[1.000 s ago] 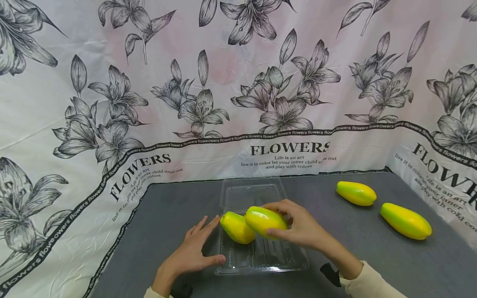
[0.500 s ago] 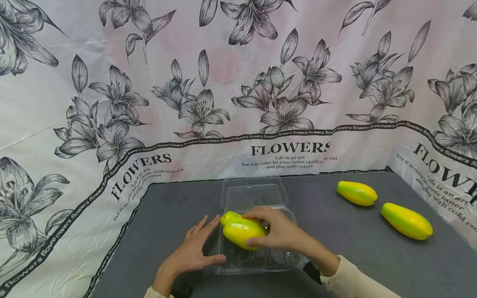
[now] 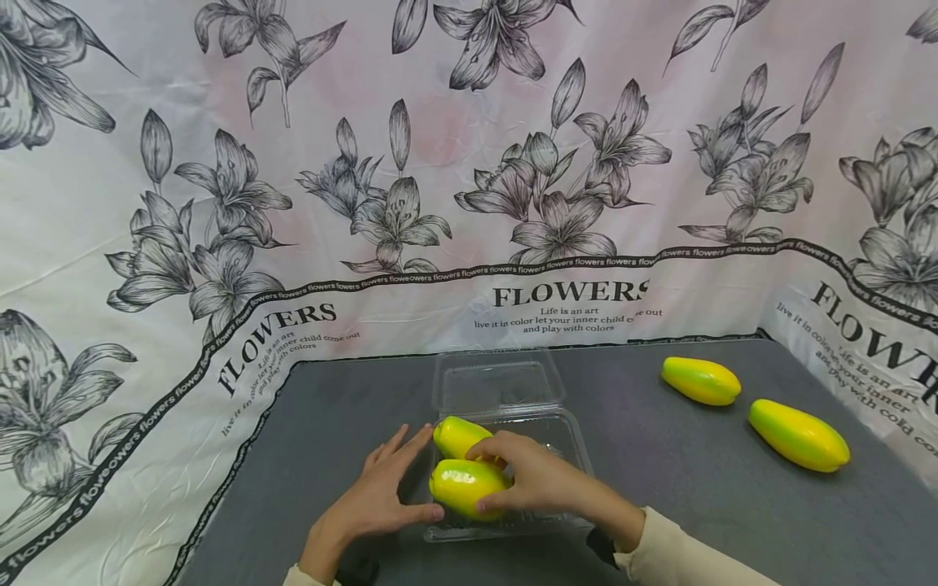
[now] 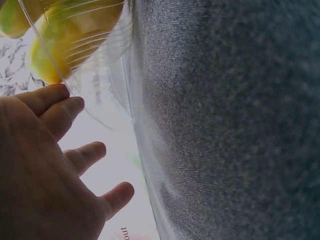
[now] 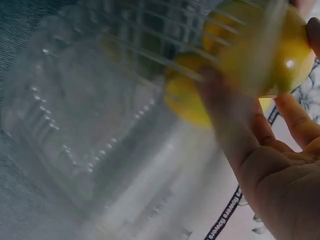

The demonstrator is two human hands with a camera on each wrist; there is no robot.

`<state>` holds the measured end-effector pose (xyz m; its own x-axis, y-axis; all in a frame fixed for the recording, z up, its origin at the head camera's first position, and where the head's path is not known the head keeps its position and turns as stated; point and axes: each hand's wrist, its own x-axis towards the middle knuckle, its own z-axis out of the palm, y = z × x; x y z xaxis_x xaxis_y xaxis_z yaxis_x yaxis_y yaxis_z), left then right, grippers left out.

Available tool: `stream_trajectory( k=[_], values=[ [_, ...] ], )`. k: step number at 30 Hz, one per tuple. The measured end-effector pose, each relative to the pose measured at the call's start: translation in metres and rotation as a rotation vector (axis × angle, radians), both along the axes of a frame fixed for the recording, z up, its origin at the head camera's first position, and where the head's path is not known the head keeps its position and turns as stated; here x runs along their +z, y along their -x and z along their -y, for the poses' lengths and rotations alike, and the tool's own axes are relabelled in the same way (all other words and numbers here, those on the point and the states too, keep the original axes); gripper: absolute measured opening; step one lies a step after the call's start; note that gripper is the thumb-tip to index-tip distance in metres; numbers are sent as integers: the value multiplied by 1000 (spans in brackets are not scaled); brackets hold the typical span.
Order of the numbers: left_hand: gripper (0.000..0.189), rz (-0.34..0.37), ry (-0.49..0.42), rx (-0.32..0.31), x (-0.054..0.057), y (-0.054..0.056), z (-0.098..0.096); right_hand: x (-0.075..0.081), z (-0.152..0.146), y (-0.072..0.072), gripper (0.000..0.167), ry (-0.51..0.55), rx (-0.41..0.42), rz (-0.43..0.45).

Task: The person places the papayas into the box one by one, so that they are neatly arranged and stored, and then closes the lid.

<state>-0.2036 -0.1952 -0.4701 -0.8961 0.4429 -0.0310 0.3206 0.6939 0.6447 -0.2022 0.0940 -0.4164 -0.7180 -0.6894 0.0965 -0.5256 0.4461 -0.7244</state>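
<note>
From my station I see the right hand (image 3: 531, 478) holding a yellow-green fruit (image 3: 462, 485) between its thumb and curled fingers, at the near left part of the clear container (image 3: 584, 456); I cannot tell if the fruit rests fully on the bottom. A 2nd fruit (image 3: 456, 435) lies just beyond it, on the far side. The left hand (image 3: 372, 498) is wide, its fingertips seeming to touch the container's left wall. The lid (image 3: 501, 384) lies open at the far side. To the right, 2 loose fruits (image 3: 799, 435) lie on the grey table (image 3: 352, 407). I judge that the step in hand is placing the held fruit; the next move calls for settling it gently, then loosening the right fingers without pushing its neighbour.
</note>
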Motion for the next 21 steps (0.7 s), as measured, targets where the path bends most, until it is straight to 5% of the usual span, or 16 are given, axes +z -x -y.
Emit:
stream_trajectory(
  k=[21],
  values=[
    [103,-6,5,4,-2,0,1,-15,0,-2,58,0,-13,23]
  ],
)
